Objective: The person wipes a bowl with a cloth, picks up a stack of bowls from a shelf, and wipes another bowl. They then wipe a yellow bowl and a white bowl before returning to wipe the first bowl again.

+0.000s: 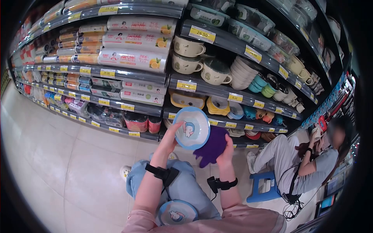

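Note:
My left hand point(169, 136) grips the left rim of a white bowl point(199, 130) with a blue rim and a cartoon figure inside. A dark purple cloth point(213, 149) hangs at the bowl's lower right, and my right hand point(225, 150) is closed on its right edge. The cloth touches or lies just behind the bowl; its exact contact is hidden. A second bowl point(178, 213) with a similar cartoon rests on my lap, between my forearms.
Ahead stands a shelf point(202, 82) with mugs point(187, 64), stacked bowls point(241, 73) and packaged rolls point(134, 58). At the right a person point(311, 163) sits beside a blue stool point(262, 187), with cables point(294, 209) on the floor.

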### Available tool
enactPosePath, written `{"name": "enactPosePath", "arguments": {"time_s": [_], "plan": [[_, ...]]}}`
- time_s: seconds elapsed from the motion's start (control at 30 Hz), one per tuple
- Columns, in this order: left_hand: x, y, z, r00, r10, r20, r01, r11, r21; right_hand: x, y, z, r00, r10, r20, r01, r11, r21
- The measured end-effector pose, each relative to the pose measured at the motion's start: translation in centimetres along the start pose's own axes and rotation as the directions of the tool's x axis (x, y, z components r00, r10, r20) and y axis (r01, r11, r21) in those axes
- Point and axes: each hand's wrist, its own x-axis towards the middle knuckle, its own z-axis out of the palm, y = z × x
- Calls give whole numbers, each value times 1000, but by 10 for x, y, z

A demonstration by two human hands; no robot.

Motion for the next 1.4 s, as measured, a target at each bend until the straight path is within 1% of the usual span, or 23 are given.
{"name": "enactPosePath", "arguments": {"time_s": [0.03, 0.07, 0.13, 0.17, 0.2, 0.27, 0.3, 0.33, 0.4, 0.47, 0.53, 0.6, 0.63, 0.67, 0.73, 0.77, 0.8, 0.87, 0.9, 1.07, 1.2, 1.27, 1.4], "plan": [[1, 0, -1, 1000, 1, 2, -1, 1000, 4, 2, -4, 3, 987, -145, 63, 148, 988, -48], [1, 0, -1, 1000, 15, -15, -16, 998, -53, 1, -7, 11, 987, -148, 63, 151, 988, -43], [1, 1, -2, 999, 32, -30, -35, 994, -105, -10, -12, 35, 882, -458, 112, 470, 871, -144], [1, 1, -2, 998, 44, -41, -47, 996, -79, -15, -13, 44, 823, -513, 244, 547, 832, -97], [0, 3, -2, 997, 58, -52, -61, 997, -52, -14, -11, 46, 821, -516, 245, 549, 831, -90], [-5, 7, 4, 997, 46, -60, -48, 998, -29, -11, -6, 49, 542, -529, 654, 836, 417, -356], [-7, 9, 7, 997, 28, -70, -29, 999, -13, -14, -5, 60, 532, -418, 736, 844, 331, -422], [-4, 6, 4, 997, 30, -71, -31, 999, -8, -14, -6, 77, 413, -351, 840, 900, 14, -436], [3, -2, -4, 992, 125, 18, -126, 991, 53, -18, 0, 87, 656, 4, 755, 674, -452, -584], [4, -4, -7, 987, 163, -10, -161, 982, 98, -13, 7, 81, 682, 42, 730, 674, -424, -605], [4, 2, -6, 996, 72, -48, -70, 996, 52, -13, 12, 76, 704, 88, 705, 672, -405, -620], [1, 5, -2, 995, 85, -47, -84, 996, 7, -15, 13, 72, 668, -127, 734, 707, -200, -678], [1, 5, -2, 994, 98, -43, -100, 994, -40, -17, 10, 72, 750, -114, 652, 630, -178, -756], [0, 6, -1, 993, 111, -38, -114, 990, -85, -16, 10, 73, 752, -115, 649, 627, -182, -758], [0, 6, 0, 995, 92, -34, -95, 991, -92, -12, 11, 73, 493, -294, 819, 756, -321, -571], [0, 5, -1, 995, 97, 6, -97, 992, -86, -12, 12, 71, 569, -188, 801, 740, -308, -598], [0, 4, -1, 994, 103, 45, -99, 992, -80, -12, 14, 71, 569, -186, 801, 739, -312, -598], [-7, 8, 5, 993, 78, 88, -80, 997, 15, -10, 21, 71, 577, -87, 812, 655, -544, -524], [-10, 9, 8, 991, 50, 128, -64, 991, 114, -7, 24, 68, 621, -58, 782, 648, -523, -554], [-18, 6, 11, 980, 76, 182, -93, 992, 85, -17, 35, 75, 639, 23, 769, 666, -516, -538], [-21, 8, 9, 974, 132, 185, -156, 980, 125, -15, 33, 73, 564, 64, 823, 740, -482, -469], [-23, 9, 12, 980, 129, 150, -149, 981, 126, -13, 28, 74, 500, 74, 863, 781, -470, -412], [-14, -2, 5, 984, 74, 160, -93, 989, 116, -14, 23, 76, 456, 113, 883, 824, -427, -371]]}}
